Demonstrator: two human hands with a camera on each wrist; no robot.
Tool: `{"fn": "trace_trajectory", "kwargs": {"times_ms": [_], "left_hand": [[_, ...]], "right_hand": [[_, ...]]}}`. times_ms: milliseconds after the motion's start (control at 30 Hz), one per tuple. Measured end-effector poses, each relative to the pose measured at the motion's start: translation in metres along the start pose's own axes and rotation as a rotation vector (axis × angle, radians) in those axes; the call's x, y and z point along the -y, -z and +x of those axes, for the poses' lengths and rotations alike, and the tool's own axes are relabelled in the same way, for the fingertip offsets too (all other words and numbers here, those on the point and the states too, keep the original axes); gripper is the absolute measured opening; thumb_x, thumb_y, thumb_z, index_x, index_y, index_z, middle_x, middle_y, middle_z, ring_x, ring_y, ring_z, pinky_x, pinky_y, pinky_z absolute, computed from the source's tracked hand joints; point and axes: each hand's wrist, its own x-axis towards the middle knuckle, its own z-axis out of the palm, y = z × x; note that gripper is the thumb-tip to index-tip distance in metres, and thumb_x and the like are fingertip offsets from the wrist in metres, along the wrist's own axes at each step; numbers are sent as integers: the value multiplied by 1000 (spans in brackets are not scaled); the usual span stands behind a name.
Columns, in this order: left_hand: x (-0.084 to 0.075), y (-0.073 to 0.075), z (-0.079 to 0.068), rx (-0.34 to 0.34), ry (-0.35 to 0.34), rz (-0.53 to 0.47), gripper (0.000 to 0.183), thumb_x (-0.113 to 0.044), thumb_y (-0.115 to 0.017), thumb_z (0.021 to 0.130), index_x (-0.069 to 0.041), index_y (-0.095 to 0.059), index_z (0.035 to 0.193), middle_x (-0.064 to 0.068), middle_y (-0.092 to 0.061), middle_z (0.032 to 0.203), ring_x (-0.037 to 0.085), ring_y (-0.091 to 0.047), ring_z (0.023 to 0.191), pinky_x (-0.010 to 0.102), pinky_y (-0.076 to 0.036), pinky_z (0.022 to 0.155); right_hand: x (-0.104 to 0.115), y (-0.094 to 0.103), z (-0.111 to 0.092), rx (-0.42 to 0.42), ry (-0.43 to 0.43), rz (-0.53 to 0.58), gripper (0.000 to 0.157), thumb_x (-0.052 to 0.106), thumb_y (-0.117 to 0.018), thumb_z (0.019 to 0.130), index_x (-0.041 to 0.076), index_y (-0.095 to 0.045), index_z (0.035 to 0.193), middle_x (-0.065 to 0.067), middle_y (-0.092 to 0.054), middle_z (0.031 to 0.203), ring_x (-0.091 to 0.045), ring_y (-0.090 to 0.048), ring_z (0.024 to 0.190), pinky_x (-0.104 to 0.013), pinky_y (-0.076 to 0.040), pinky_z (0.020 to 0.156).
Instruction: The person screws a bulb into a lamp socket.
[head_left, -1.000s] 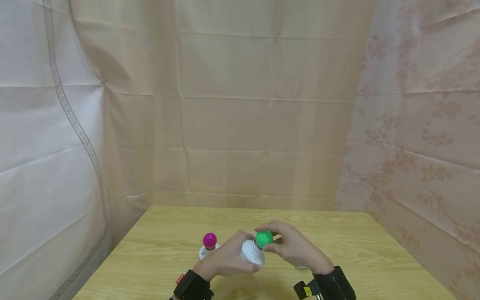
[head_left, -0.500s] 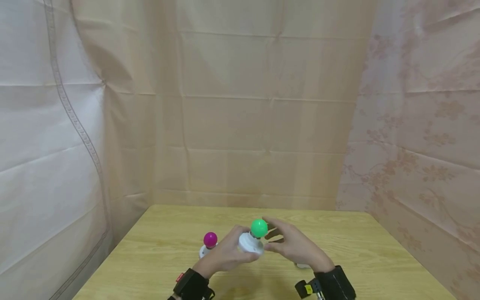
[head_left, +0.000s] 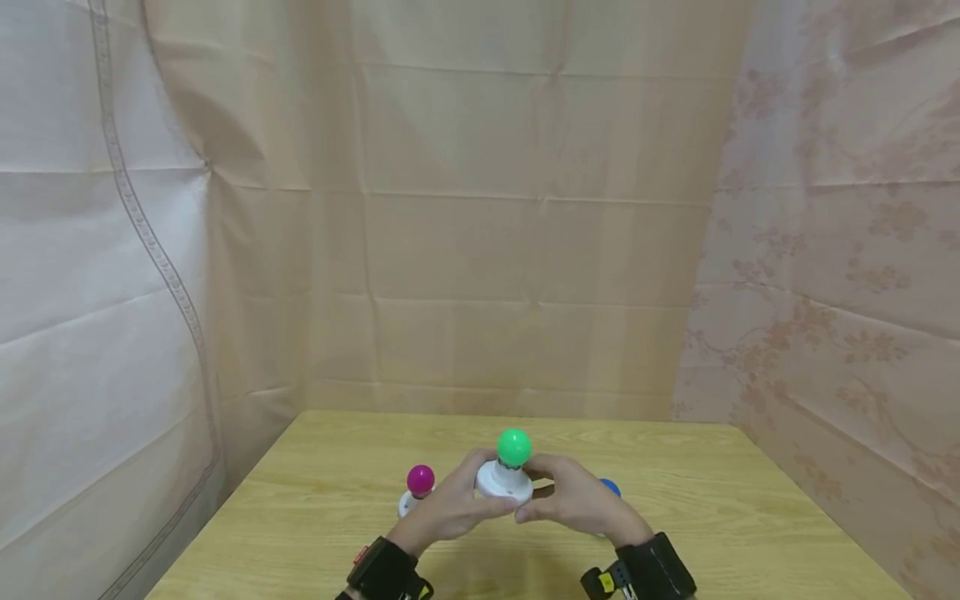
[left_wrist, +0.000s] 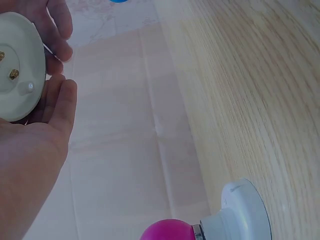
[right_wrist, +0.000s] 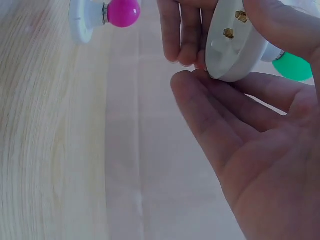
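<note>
A green round light bulb (head_left: 514, 447) sits upright in a white lamp holder (head_left: 504, 483), held up over the table between both hands. My left hand (head_left: 453, 502) grips the holder's left side, thumb along its front. From the right, my right hand (head_left: 576, 498) holds its rim, with the thumb on one side and fingers (right_wrist: 250, 107) under the edge in the right wrist view. The holder's flat underside (left_wrist: 17, 95) shows brass screws in the left wrist view.
A magenta bulb (head_left: 421, 478) in a white holder (left_wrist: 242, 212) stands on the wooden table (head_left: 360, 450), left of the hands. A blue bulb (head_left: 611, 486) shows partly behind the right wrist. Cloth curtains (head_left: 480, 250) hang behind and at both sides.
The green bulb and its holder have tipped from leaning right to upright. My right hand has let go of the bulb and moved down to the holder's rim. The blue bulb has come into view.
</note>
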Motion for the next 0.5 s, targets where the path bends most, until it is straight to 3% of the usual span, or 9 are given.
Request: {"fn": "trace_trajectory", "kwargs": {"times_ms": [133, 300, 500], "left_hand": [[1, 0, 0, 7, -2, 11, 59, -40, -65, 82, -24, -35, 130, 1, -43, 117, 16, -48, 102, 39, -41, 85], [4, 0, 3, 31, -57, 38, 61, -34, -67, 81, -21, -34, 131, 2, -42, 118, 17, -46, 104, 40, -40, 86], [7, 1, 6, 57, -98, 80, 53, -35, -68, 80, -24, -43, 125, -1, -49, 113, 14, -49, 100, 36, -42, 83]], "right_hand": [[-1, 0, 0, 8, -2, 9, 56, 31, -74, 73, 19, -52, 123, 3, -55, 117, -21, -50, 107, -31, -47, 81], [-2, 3, 0, 25, 10, 30, 56, 28, -75, 73, 18, -52, 123, 1, -54, 117, -20, -49, 107, -30, -46, 83], [-7, 1, 1, 30, 0, 5, 58, 30, -75, 73, 18, -52, 124, 2, -54, 118, -21, -49, 108, -29, -45, 84]]}}
